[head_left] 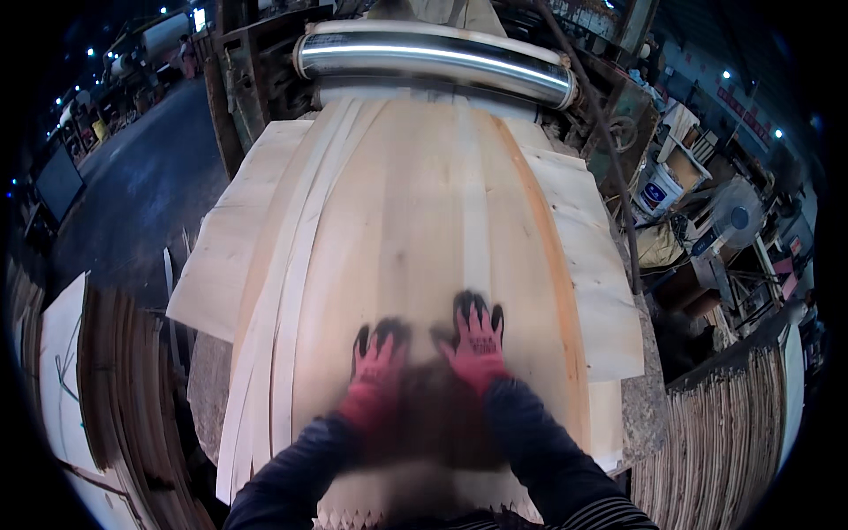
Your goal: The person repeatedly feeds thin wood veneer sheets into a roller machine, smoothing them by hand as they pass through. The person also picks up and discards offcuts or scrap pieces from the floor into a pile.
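Both of my hands wear red gloves with black fingertips. My left hand (378,358) lies flat with its fingers apart on a sheet of wood veneer (424,238); it is slightly blurred. Farther right, my right hand (477,340) rests flat on the same veneer, fingers spread. The pale sheet stretches away from me up to a shiny metal roller (437,66). Long narrow veneer strips (296,256) run along its left side, and an orange-brown band (543,221) runs along its right. Wider veneer sheets (601,265) stick out beneath on both sides.
Tall stacks of veneer (128,389) stand at the left, with another veneer stack (720,433) at the right. Beyond the right side are a white bucket (658,190), a fan (738,216) and a handwheel (623,132). Dark floor (146,172) extends at the far left.
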`<action>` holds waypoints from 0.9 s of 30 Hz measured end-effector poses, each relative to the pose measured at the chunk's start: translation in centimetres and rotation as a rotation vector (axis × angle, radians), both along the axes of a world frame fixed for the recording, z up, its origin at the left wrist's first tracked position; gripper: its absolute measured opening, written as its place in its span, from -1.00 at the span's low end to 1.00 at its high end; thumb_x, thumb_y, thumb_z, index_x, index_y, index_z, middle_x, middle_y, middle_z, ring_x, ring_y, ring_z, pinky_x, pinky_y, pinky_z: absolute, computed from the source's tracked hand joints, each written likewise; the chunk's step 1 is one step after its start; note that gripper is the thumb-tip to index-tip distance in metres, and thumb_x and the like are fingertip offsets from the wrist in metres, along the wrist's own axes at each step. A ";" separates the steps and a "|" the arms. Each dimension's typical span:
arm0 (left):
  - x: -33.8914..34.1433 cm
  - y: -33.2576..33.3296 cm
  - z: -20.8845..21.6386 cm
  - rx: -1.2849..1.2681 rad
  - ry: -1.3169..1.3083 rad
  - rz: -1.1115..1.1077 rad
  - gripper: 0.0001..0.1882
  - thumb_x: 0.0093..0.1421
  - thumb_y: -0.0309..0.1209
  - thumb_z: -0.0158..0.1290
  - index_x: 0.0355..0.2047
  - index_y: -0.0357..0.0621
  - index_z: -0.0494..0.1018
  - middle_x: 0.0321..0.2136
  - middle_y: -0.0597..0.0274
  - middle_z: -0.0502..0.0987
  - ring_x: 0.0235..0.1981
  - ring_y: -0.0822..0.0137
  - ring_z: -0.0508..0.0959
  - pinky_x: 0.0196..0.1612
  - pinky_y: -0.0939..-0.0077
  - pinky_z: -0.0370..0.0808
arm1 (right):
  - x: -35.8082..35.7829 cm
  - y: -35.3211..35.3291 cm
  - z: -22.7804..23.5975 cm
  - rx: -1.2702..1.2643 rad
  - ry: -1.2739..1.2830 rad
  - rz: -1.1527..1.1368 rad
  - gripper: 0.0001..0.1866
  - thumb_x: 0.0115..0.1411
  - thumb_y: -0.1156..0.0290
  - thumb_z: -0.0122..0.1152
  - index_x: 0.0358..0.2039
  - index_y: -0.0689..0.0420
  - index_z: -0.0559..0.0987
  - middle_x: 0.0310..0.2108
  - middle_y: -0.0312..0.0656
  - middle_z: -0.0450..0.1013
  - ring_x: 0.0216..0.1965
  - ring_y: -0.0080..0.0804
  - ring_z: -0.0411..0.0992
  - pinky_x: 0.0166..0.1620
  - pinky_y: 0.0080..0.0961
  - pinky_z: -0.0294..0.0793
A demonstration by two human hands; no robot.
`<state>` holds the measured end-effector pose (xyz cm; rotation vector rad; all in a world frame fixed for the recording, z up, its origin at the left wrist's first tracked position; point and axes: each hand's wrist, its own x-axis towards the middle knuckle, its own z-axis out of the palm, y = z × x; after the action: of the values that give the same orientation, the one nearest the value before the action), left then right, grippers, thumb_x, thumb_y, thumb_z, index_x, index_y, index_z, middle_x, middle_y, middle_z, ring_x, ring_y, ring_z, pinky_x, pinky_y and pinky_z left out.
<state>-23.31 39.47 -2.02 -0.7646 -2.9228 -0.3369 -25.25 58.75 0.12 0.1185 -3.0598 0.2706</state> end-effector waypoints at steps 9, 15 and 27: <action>-15.9 -0.9 4.4 0.031 0.326 0.142 -0.31 0.02 -0.12 0.01 0.10 -0.18 0.13 0.10 -0.05 0.14 0.14 -0.03 0.09 0.19 0.05 -0.05 | -19.3 2.9 0.8 -0.003 0.313 -0.133 -0.24 0.12 -0.09 -0.17 0.19 0.20 0.06 0.21 0.01 -0.02 0.24 -0.08 -0.10 0.23 -0.10 -0.22; 2.6 -14.9 2.4 -0.069 0.151 0.541 -0.14 -0.06 -0.07 0.05 0.15 -0.29 0.00 0.14 -0.24 0.01 0.18 -0.19 -0.03 0.19 -0.07 -0.20 | -4.3 -8.3 5.6 -0.261 0.334 0.418 -0.21 0.05 0.05 0.04 0.18 0.21 0.03 0.20 0.08 -0.06 0.24 -0.03 -0.14 0.22 -0.04 -0.23; 16.3 -7.1 3.7 0.165 -0.018 0.174 -0.27 -0.04 -0.01 0.02 0.10 -0.10 0.16 0.10 -0.13 0.12 0.13 -0.15 0.08 0.16 -0.10 -0.14 | 6.6 -8.9 -0.7 0.065 0.060 0.359 -0.30 0.10 -0.01 -0.06 0.21 -0.05 0.05 0.20 -0.05 -0.01 0.22 -0.09 -0.08 0.24 -0.09 -0.24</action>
<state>-7.05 32.40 1.72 -0.4832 -2.9046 -0.5616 -18.67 49.81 -0.62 0.6692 -2.9698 0.1805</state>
